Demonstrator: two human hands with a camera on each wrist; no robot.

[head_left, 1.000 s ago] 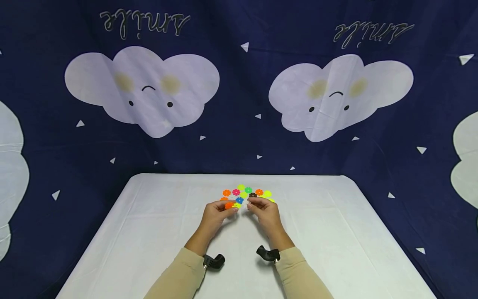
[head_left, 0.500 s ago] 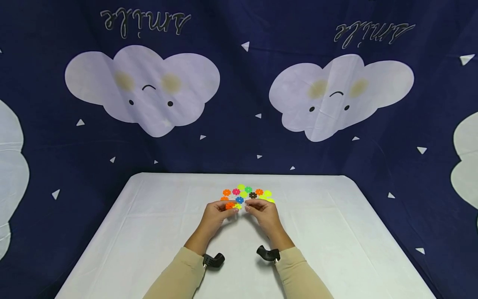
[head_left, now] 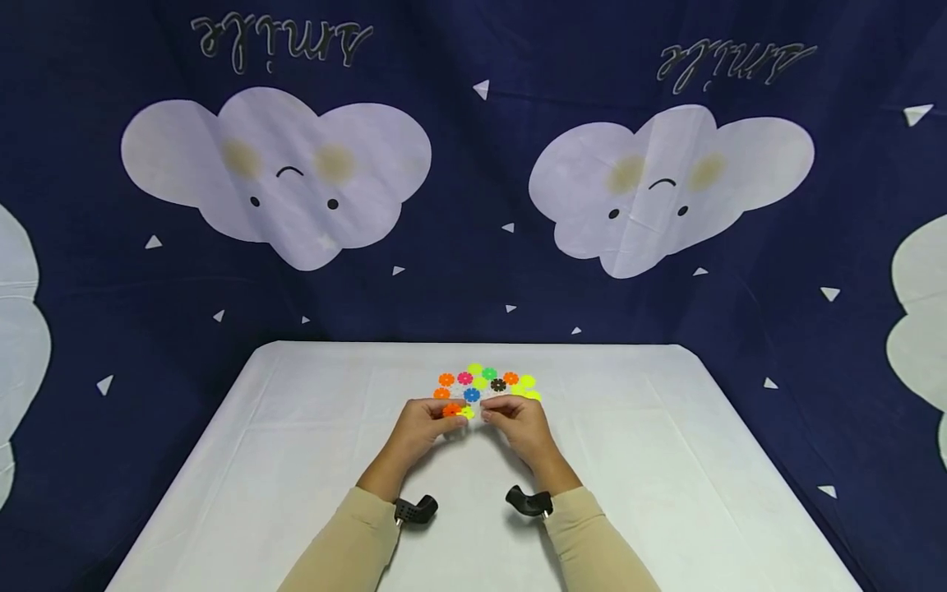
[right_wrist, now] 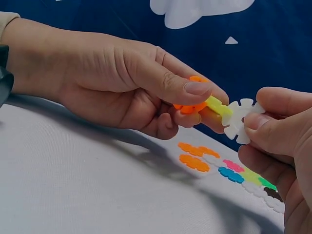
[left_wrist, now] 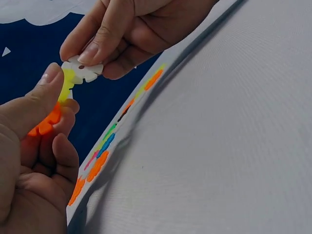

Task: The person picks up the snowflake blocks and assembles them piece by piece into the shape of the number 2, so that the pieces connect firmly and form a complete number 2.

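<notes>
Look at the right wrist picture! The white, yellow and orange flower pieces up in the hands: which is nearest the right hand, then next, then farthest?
1. White piece: nearest, pinched by the right hand.
2. Yellow piece: in the middle, between the white and the orange.
3. Orange piece: farthest, held in the left hand.

Orange disc (right_wrist: pixel 191 107), yellow disc (right_wrist: pixel 216 106), white disc (right_wrist: pixel 236 127), blue disc (head_left: pixel 472 395), pink disc (head_left: pixel 464 378), green disc (head_left: pixel 490 374), black disc (head_left: pixel 499 385), plain white table (head_left: pixel 607 510), navy backdrop (head_left: pixel 473 181) patterned with white triangles (head_left: pixel 482 90) and pale clouds (head_left: pixel 288 222), 2 clouds bearing black eyes (head_left: pixel 333 204) and yellowish cheek spots (head_left: pixel 335 163), beige sleeves (head_left: pixel 340 538), black wrist cameras (head_left: pixel 528 501)
</notes>
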